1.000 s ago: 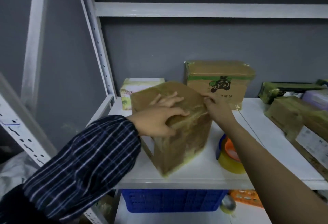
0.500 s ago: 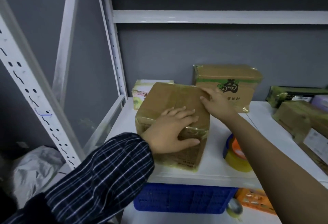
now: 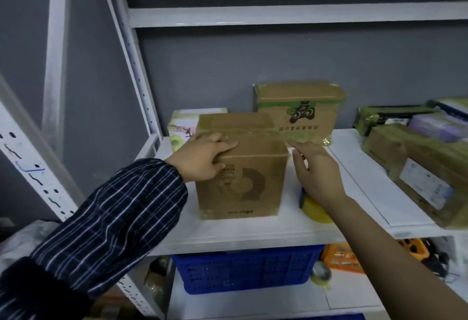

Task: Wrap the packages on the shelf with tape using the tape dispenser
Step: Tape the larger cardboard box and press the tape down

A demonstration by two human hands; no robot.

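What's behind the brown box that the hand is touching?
A white printed box and a taller cardboard box with a game-controller picture. The front box covers part of each.

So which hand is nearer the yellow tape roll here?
Right. The right hand is directly over the yellow tape roll, partly hiding it. The left hand holds the top edge of the brown box, which stands between it and the roll.
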